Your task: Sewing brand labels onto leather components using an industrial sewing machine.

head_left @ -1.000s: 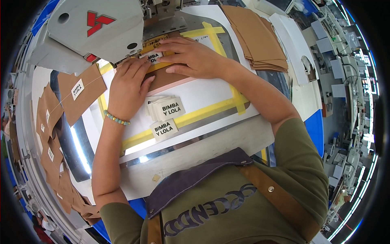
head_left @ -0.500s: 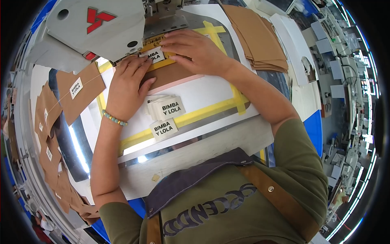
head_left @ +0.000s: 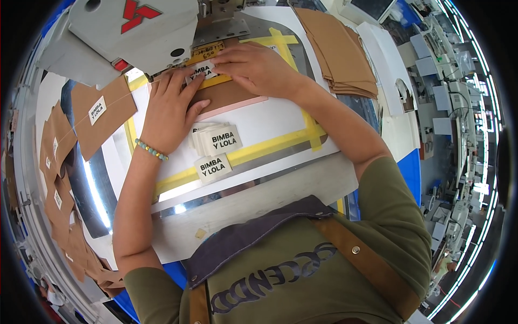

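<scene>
A white fabric label (head_left: pixel 203 69) with dark lettering lies in the window of a yellow template (head_left: pixel 218 81), over a brown piece (head_left: pixel 229 98). Stretched out flat, the fingers of my left hand (head_left: pixel 171 110) press on the label's left side and the template's edge. From the right, my right hand (head_left: pixel 259 67) rests its fingertips on the label's right edge, thumb apart from the fingers. Both hands are open, pressing rather than gripping. Nearer to me sit a small stack of labels (head_left: pixel 224 139) and a single label (head_left: pixel 213 167).
The sewing machine head (head_left: pixel 129 38) stands just beyond my left fingers. Brown pieces with labels (head_left: pixel 105 116) trail off to the left, joined by thread. A pile of brown pieces (head_left: pixel 337 51) lies at the far right. Yellow tape (head_left: pixel 259 149) borders the white work sheet.
The whole view has shifted slightly. Both hands stay at the label, and my right fingertips have moved a little along its edge.
</scene>
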{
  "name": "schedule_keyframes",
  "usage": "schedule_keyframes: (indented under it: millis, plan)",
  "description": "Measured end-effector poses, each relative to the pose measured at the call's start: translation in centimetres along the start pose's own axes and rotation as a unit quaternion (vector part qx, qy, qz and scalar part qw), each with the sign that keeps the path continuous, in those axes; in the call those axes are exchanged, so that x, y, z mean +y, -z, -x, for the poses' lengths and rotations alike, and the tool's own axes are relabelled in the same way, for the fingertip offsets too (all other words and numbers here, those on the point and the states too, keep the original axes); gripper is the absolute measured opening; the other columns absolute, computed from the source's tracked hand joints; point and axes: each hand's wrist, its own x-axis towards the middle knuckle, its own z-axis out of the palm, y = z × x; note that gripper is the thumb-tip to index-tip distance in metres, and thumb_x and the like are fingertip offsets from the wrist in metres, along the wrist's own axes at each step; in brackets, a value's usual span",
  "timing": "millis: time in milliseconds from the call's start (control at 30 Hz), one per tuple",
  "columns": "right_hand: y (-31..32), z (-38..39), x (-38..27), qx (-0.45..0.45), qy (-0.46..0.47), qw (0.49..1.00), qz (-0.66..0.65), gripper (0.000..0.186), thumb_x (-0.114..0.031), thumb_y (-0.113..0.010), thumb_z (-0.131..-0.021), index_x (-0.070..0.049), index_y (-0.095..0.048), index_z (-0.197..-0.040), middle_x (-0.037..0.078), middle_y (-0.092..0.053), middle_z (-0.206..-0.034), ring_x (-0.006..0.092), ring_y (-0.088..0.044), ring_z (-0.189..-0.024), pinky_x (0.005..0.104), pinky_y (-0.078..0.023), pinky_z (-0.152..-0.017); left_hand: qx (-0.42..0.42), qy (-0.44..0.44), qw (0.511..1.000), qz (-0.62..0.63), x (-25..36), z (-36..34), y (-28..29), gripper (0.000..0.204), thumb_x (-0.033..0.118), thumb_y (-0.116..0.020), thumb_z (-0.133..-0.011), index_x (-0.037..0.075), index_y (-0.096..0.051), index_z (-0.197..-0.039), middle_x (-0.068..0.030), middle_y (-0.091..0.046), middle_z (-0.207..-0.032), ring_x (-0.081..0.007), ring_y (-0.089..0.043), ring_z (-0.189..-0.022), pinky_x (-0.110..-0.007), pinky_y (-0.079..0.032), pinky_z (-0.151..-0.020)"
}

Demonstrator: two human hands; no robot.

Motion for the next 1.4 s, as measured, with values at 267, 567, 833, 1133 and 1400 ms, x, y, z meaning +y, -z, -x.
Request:
schedule_keyframes:
  millis: [267,567,833,1133,1400]
  plan:
    - [0.5,-0.4,-0.2,-0.045,0.056,0.99,0.118,0.023,-0.01,-0.07,-0.092,-0.011,-0.077,-0.114,0.001,-0.072,-0.135,0.0265,-0.066,-0.13,0.0407,-0.057,-0.107,0.007,0.002,1.0,0.011,0.0,0.0,-0.2,0.049,0.026,-0.073,-0.098,0.008,-0.066,-0.143,-0.0121,-0.058,-0.147,-0.0389,-0.049,-0.139,-0.051,-0.039,-0.122]
    - [0.2,-0.4,0.0,-0.019,0.051,0.997,0.061,0.015,-0.011,-0.067,-0.092,-0.008,-0.074,-0.105,0.005,-0.074,-0.13,0.0272,-0.066,-0.127,0.0395,-0.055,-0.108,-0.019,0.006,1.0,0.009,-1.3,0.4,1.3,0.046,0.019,-0.077,-0.095,0.001,-0.067,-0.137,-0.012,-0.063,-0.151,-0.0354,-0.055,-0.142,-0.045,-0.047,-0.119]
    - [0.3,-1.8,-0.3,-0.107,0.053,0.992,0.037,0.02,-0.009,-0.062,-0.098,-0.002,-0.072,-0.114,0.008,-0.068,-0.143,0.0282,-0.064,-0.131,0.0398,-0.056,-0.107,-0.062,0.045,0.996,0.041,-1.3,1.0,3.2,0.053,0.013,-0.077,-0.094,0.001,-0.064,-0.144,-0.0121,-0.061,-0.155,-0.0336,-0.053,-0.146,-0.044,-0.047,-0.119]
    - [-0.8,-1.8,-0.3,-0.107,0.032,0.994,-0.008,0.044,0.001,-0.06,-0.095,-0.012,-0.072,-0.136,0.001,-0.064,-0.152,0.0286,-0.058,-0.137,0.0405,-0.051,-0.116,-0.048,-0.011,0.999,0.019,-1.9,1.1,2.2,0.053,0.013,-0.077,-0.094,0.002,-0.062,-0.143,-0.0116,-0.058,-0.157,-0.0348,-0.053,-0.145,-0.045,-0.047,-0.12]
    - [-1.4,-2.0,-0.2,-0.098,0.021,0.995,-0.011,0.051,0.005,-0.059,-0.094,-0.016,-0.074,-0.138,-0.001,-0.062,-0.155,0.0292,-0.056,-0.138,0.0411,-0.048,-0.12,-0.029,0.031,0.999,-0.012,-3.2,2.3,2.1,0.052,0.022,-0.076,-0.097,0.001,-0.064,-0.143,-0.0112,-0.061,-0.155,-0.0333,-0.058,-0.137,-0.045,-0.049,-0.115]
